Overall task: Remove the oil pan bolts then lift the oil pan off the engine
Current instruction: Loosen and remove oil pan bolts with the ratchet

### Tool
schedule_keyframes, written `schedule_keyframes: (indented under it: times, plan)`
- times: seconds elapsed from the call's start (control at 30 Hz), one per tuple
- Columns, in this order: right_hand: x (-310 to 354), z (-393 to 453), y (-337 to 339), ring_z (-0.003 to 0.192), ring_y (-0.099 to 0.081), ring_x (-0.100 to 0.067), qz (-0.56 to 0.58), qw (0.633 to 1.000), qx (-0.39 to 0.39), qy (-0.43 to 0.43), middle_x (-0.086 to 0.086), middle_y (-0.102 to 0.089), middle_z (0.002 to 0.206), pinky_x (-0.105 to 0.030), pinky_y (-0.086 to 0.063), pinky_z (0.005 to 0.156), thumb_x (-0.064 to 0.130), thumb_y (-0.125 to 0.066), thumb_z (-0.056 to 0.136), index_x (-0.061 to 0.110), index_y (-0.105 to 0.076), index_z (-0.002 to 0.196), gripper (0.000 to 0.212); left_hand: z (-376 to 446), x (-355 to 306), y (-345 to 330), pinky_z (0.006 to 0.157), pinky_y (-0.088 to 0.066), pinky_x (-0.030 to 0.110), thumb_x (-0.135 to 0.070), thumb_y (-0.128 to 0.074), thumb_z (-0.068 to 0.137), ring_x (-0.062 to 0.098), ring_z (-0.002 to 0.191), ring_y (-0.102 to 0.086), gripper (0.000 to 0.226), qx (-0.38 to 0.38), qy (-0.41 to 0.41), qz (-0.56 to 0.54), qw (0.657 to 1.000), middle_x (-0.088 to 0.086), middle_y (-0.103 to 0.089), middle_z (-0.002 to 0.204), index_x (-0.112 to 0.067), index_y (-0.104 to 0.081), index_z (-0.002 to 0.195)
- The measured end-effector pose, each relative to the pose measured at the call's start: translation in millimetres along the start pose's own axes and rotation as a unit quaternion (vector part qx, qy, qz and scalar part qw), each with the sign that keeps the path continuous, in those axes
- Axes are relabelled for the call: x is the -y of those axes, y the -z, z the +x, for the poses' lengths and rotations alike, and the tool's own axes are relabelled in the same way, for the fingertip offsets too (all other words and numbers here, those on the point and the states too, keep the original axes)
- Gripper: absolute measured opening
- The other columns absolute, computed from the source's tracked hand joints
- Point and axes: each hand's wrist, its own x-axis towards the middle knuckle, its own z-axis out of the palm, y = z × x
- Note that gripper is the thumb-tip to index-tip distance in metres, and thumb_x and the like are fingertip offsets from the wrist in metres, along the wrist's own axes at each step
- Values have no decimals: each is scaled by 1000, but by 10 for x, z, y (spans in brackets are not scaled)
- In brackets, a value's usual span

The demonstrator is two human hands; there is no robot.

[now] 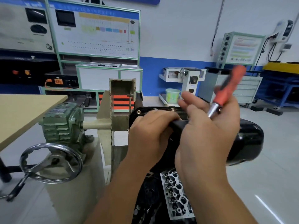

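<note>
The black oil pan [247, 141] sat on top of the engine [176, 196], which hung upside down on a stand, its cylinder head facing the floor. The left hand [150, 135] lay curled over the near upper edge of the pan, its fingers wrapped around the dark rim, so the pan stretched away to the right of that hold and partly beneath both hands. The right hand [208, 135] was raised above the pan, gripping a red-handled ratchet wrench [226, 92] between thumb and palm; its index and middle fingers were stretched out loosely rather than closed. The tool pointed up and to the right, blurred, its metal end down near the pan's far flange. Along that far flange several bolts [138, 112] were seated in a row. Left of the pan, the stand's green gearbox [62, 122] and its chromed handwheel [51, 162] stood beside a tan table [24, 113].
</note>
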Motion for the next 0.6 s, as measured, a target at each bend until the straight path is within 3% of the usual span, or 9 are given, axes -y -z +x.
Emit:
schedule_keyframes:
  times: [0.07,0.13,0.2,0.27,0.33,0.4,0.47,0.53,0.6]
  plan:
    - [-61,-35,19,100,-74,-10,-5,1000,5,20,3,-78,99,-45,-58,97,-9,-58,94,34,-56,138,61,-11,-69,-28,75,-51,49,-5,-69,92,14,101,-70,22,-11,8,12,1000,-14,-73,106,-20,-75,107]
    - [-38,-5,65,99,-73,-6,-90,986,135,46,4,-77,100,-27,-59,87,-11,-60,92,41,-64,135,67,-43,-98,-42,69,-52,50,-16,-60,94,16,86,-70,18,-47,62,-27,997,-17,-70,87,-22,-76,87]
    - [111,74,90,90,-72,-5,-184,910,370,38,7,-78,93,-19,-57,76,-10,-62,85,40,-73,125,65,-40,-114,10,72,-53,38,-33,-53,86,21,79,-66,23,-75,154,-72,983,-13,-61,72,-29,-71,72]
    - [177,147,102,88,-72,-12,-272,818,503,61,7,-78,92,-31,-60,77,-10,-64,79,40,-77,116,64,-35,-98,40,68,-35,18,-29,-52,85,4,75,-57,13,-39,108,2,993,-19,-48,75,-32,-60,75]
    - [132,148,105,83,-72,-18,-238,869,428,70,-1,-77,91,-33,-59,75,-14,-67,80,44,-78,111,67,-33,-69,48,65,-29,12,-24,-52,85,0,71,-52,14,-22,72,22,997,-20,-44,74,-36,-48,79]
    - [48,92,79,91,-75,-15,-86,974,209,19,2,-77,97,-33,-60,81,-12,-66,87,50,-70,118,69,-12,-46,25,68,-34,20,-16,-54,87,6,84,-62,17,-5,24,16,1000,-19,-57,84,-33,-55,87]
    - [-35,66,53,94,-77,-14,40,999,7,-14,8,-78,103,-34,-60,79,-7,-62,93,44,-59,135,66,-4,-36,20,75,-44,32,-11,-58,90,5,105,-66,27,6,-18,36,999,-18,-69,108,-29,-66,109]
    - [-57,80,105,94,-75,-6,-8,999,39,1,12,-77,103,-24,-58,77,0,-63,97,36,-57,144,59,-32,-25,10,69,-43,31,-12,-59,89,4,99,-66,26,-12,4,30,999,-17,-70,105,-32,-66,105]
    - [9,114,157,82,-71,-1,-142,954,263,27,11,-77,91,-17,-54,69,2,-68,94,23,-72,128,40,-50,-19,-18,62,-44,29,-17,-55,90,10,77,-64,12,-50,104,-26,993,-7,-68,88,-27,-62,90]
